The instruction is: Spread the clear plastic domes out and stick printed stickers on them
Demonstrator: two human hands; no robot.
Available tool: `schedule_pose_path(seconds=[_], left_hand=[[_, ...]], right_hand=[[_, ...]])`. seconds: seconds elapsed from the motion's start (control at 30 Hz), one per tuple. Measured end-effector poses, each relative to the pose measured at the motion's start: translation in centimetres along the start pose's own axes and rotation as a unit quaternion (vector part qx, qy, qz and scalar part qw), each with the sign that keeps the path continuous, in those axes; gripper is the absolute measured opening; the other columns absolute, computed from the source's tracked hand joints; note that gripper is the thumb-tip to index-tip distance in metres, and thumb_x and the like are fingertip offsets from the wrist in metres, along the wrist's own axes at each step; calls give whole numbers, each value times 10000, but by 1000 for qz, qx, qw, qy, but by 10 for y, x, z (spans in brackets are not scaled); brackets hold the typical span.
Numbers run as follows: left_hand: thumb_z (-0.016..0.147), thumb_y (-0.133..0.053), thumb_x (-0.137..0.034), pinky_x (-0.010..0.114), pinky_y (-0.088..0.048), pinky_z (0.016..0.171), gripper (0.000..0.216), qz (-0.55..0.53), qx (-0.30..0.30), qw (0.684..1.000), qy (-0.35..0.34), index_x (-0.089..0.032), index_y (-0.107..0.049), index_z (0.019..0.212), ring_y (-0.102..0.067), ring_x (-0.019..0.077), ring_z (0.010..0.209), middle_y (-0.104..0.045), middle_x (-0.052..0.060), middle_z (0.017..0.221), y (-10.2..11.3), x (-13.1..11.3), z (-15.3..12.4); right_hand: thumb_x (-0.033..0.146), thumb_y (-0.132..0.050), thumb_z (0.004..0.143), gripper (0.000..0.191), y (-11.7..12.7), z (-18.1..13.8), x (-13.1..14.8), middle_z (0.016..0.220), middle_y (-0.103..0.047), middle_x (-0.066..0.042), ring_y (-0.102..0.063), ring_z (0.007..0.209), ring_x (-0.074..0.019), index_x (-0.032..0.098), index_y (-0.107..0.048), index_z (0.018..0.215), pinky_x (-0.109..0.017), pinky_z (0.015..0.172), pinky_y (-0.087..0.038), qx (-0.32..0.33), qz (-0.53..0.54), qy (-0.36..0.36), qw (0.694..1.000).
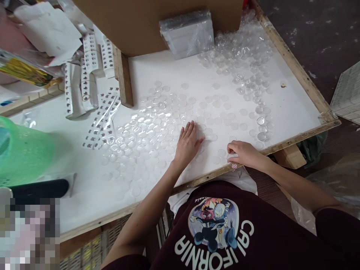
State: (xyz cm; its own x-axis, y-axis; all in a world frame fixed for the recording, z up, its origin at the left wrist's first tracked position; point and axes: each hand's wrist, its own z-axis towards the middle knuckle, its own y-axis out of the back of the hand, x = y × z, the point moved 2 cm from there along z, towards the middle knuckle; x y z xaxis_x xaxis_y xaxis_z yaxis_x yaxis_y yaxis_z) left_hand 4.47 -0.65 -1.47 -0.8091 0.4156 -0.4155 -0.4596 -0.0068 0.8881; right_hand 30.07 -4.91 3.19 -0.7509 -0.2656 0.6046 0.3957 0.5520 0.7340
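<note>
Clear discs (152, 129) lie mostly single-layer at ten o'clock from my left hand (188, 144), flat, thumb apart. My right hand (242, 153) is curled at the table (292, 108) edge; contents undetermined. I judge that area done, the heap (239, 50) at one o'clock outstanding.

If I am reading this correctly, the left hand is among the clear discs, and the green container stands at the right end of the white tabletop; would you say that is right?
Not quite: the green container stands at the left end of the white tabletop, as the head view shows; the left hand is indeed among the clear discs.
</note>
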Motion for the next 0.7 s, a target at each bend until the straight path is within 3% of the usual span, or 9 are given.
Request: schedule_pose_path(seconds=[0.3, 0.53, 0.7], left_hand=[[1038, -517, -374, 612, -315, 1217, 514, -12, 0, 997, -76, -206, -406, 1511, -327, 307, 1525, -410, 178, 1603, 8, -34, 0], [1024, -544, -276, 599, -403, 1177, 399, -57, 35, 985, -161, -193, -516, 1414, -431, 304, 1471, -512, 167, 1531, 7, -69, -7], [1014, -556, -239, 571, -483, 1120, 338, -92, 45, 980, -171, -192, -567, 1348, -543, 297, 1380, -612, 155, 1422, 9, -77, -5]], right_hand=[[243, -754, 881, 168, 8, -1, 8, 973, -658, -68, -633, 868, -210, 184, -603, 929, -296, 723, -424, -5, -90, 15, 996], [310, -808, 837, 290, 2, 3, 15, 1042, -698, -115, -668, 953, -265, 148, -655, 1022, -325, 802, -453, 4, -110, 19, 994], [270, -615, 967, 152, 12, 5, 15, 938, -735, -95, -678, 842, -212, 148, -695, 923, -283, 699, -423, 27, -45, -9, 999]])
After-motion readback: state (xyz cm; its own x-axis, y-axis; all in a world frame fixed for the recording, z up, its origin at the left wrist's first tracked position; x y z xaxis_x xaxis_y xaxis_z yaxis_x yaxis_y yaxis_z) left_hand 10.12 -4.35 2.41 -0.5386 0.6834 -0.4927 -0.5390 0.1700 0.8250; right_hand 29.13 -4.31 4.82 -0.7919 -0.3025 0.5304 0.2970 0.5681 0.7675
